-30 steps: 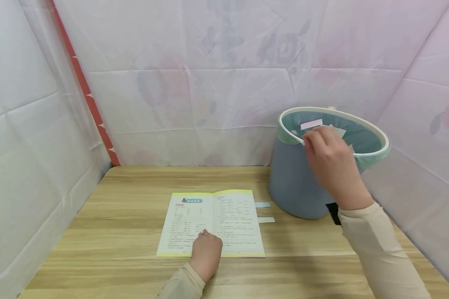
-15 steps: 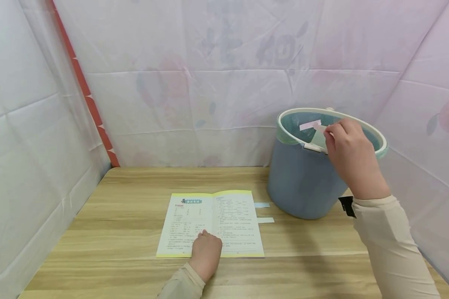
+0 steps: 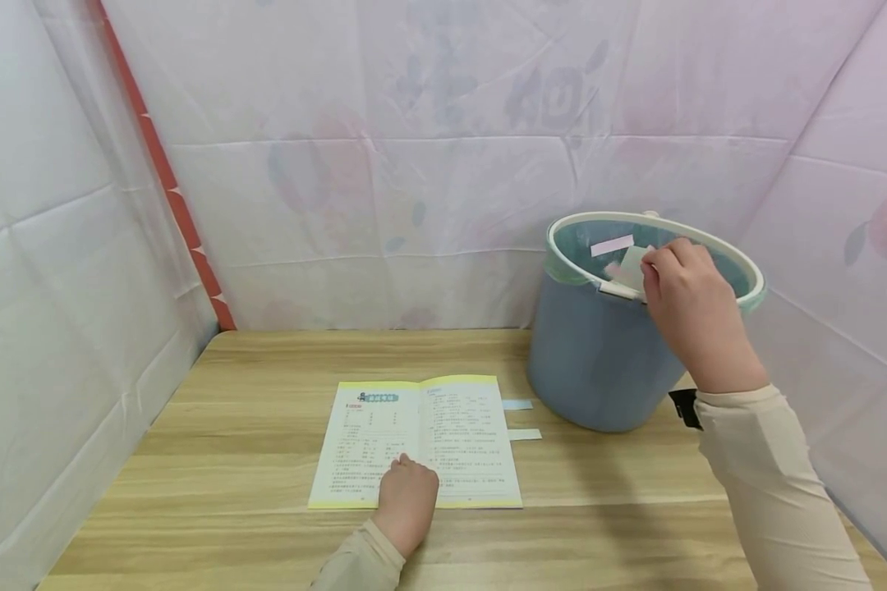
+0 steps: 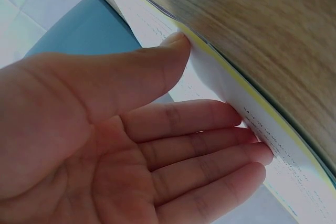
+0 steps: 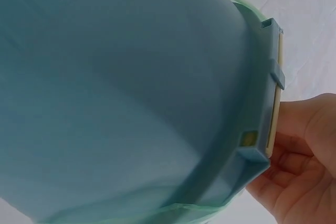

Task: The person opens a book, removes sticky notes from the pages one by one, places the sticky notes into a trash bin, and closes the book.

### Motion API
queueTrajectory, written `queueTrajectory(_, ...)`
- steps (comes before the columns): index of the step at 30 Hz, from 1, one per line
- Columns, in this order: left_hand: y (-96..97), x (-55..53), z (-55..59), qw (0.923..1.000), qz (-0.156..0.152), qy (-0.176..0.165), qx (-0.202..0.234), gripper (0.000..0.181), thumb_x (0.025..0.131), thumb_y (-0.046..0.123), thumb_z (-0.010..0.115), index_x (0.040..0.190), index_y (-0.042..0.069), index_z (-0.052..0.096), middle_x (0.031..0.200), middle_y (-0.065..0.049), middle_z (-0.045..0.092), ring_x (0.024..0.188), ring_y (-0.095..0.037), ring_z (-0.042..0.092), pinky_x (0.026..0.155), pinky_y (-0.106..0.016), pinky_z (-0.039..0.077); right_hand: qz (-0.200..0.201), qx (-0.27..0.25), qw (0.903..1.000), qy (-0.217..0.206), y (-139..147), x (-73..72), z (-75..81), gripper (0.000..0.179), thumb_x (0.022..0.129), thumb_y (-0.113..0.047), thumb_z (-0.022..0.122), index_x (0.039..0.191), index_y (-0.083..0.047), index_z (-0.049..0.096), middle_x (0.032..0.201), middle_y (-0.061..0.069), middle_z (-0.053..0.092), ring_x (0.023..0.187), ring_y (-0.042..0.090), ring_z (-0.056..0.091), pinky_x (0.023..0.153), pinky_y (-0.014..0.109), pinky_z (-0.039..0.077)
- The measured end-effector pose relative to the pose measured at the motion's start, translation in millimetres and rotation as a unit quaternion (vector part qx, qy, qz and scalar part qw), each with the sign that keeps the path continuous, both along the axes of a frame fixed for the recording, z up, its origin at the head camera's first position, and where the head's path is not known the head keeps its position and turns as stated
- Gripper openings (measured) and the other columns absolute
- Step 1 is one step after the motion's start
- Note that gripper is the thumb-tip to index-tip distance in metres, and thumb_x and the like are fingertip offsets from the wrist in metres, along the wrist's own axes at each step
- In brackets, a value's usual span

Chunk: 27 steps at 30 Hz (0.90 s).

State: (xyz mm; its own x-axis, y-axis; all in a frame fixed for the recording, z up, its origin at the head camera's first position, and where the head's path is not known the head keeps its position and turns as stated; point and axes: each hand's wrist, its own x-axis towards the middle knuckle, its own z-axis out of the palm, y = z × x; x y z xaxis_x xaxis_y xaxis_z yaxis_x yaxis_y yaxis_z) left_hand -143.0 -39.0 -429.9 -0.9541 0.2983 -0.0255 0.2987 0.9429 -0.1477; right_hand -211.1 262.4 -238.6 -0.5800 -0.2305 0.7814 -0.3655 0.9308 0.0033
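An open workbook [image 3: 466, 460] with yellow page edges lies on the table. My left hand [image 3: 408, 497] rests on its lower middle; in the left wrist view its nearly straight fingers [image 4: 210, 166] touch the page. Blue [image 3: 518, 405] and whitish [image 3: 525, 434] sticky tabs jut from the workbook's right edge. My right hand [image 3: 691, 308] hangs over the near rim of a grey-blue bin [image 3: 599, 353], fingers loosely bent. A blurred pinkish paper slip [image 3: 612, 269] is inside the bin, apart from the fingertips. In the right wrist view, the rim hides the fingertips of the right hand [image 5: 302, 161].
The bin has a cream rim ring [image 3: 584, 220] and a green liner [image 3: 562, 267]. A pink strip [image 3: 612, 245] and a pale green paper piece [image 3: 631, 267] lie inside it. Fabric walls [image 3: 384, 205] stand behind and at both sides of the wooden table [image 3: 229, 460].
My right hand moved right along the bin's rim, then stayed there. The pinkish slip, at its fingertips half a second ago, is now lower and apart from them. My left hand stays put.
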Motion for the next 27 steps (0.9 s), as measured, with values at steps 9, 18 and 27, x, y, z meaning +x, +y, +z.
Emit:
queueTrajectory(9,0.6,0.8,-0.8,0.9999,0.000,0.012,0.001,0.023,0.081,0.009,0.074,0.102,-0.001,0.073,0.110,-0.017,0.069,0.100,-0.029,0.068,0.077,-0.035,0.058,0.038,0.006,0.9987,0.033,-9,6.4,-3.4,0.005,0.088,0.012,0.057,0.092,0.012,0.060,0.089,0.023,0.053,0.085,0.042,0.051,0.067,0.052,0.048)
queueTrajectory(18,-0.7,-0.5,0.7,1.0000,-0.003,0.007,-0.001,0.024,0.081,0.009,0.074,0.102,-0.003,0.072,0.111,-0.018,0.068,0.100,-0.029,0.068,0.076,-0.034,0.058,0.175,-0.017,0.9840,0.026,-57,19.4,-38.3,0.018,0.076,0.017,0.068,0.090,0.007,0.065,0.086,0.015,0.063,0.081,0.029,0.061,0.070,0.037,0.051)
queueTrajectory(27,-0.3,-0.3,0.7,1.0000,-0.003,0.000,-0.003,0.025,0.080,0.009,0.075,0.102,-0.003,0.072,0.111,-0.019,0.068,0.100,-0.029,0.068,0.074,-0.034,0.058,0.125,-0.176,0.8913,-0.399,-81,9.1,-115.3,0.018,0.096,-0.005,0.055,0.103,0.009,0.066,0.091,0.017,0.069,0.079,0.025,0.065,0.066,0.035,0.053)
